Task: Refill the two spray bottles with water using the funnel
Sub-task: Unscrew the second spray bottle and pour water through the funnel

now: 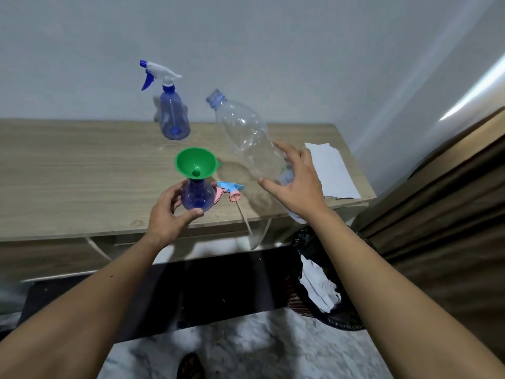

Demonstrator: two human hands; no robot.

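Head view: wood-grain laminate table (pixel 82 170), matte, flat top, against a plain pale wall (pixel 273 36). Dark brown curtain (pixel 451 214) with soft folds at right. Black bin (pixel 322 283) with crumpled white paper under the table's right end. Clear plastic water bottle (pixel 246 135), ribbed, uncapped, looks empty, tilted with neck up-left; right hand (pixel 295 184) has fingers and thumb spread around its lower body, grasping it. White paper sheets (pixel 330 170), flat stack, near the table's right edge just behind that hand. Far spray bottle (pixel 175 116), translucent blue, rounded body, white and blue trigger head on, upright near the wall. Near spray bottle (pixel 198 196), same blue translucent plastic, bulbous, head off, standing close to the front edge; left hand (pixel 166 214) curls around its base, holding it. Green funnel (pixel 194 163), smooth glossy cone, seated in its neck. Loose pink and light-blue sprayer head (pixel 229 190) with thin dip tube lying just right of that bottle.
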